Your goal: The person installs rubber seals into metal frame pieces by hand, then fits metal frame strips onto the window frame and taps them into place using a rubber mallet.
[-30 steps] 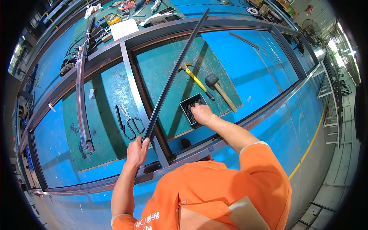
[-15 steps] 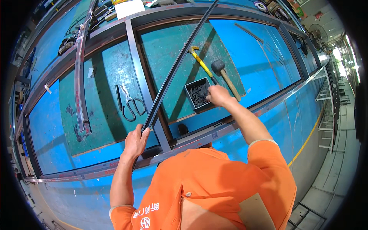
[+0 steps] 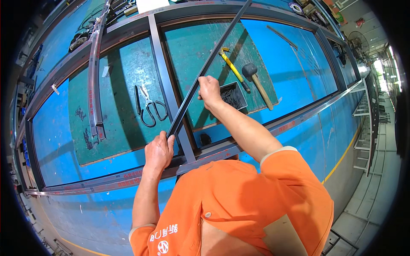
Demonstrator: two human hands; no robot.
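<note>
A long, thin dark strip (image 3: 232, 27) runs slantwise over the bench. My left hand (image 3: 160, 150) is closed around its near end. Farther up the same strip, my right hand (image 3: 209, 91) is closed with its fingertips against the edge; whatever lies between them is hidden. Behind my right wrist is a small open box (image 3: 242, 94) holding many small dark pieces, partly covered by my arm. Beyond it lie a hammer with a yellow handle (image 3: 232, 68) and a black-headed mallet (image 3: 261, 91) with a wooden handle.
A large grey metal frame (image 3: 159, 59) with a crossbar rests on the blue-topped bench, around green boards (image 3: 124, 64). Black-handled scissors (image 3: 148, 106) lie left of the crossbar, near a dark profile (image 3: 95, 77). Tools and a white sheet (image 3: 149, 5) are at the far edge.
My right hand has moved left from the small box to the strip. My left hand still holds the strip's near end. The whole view has shifted slightly.
</note>
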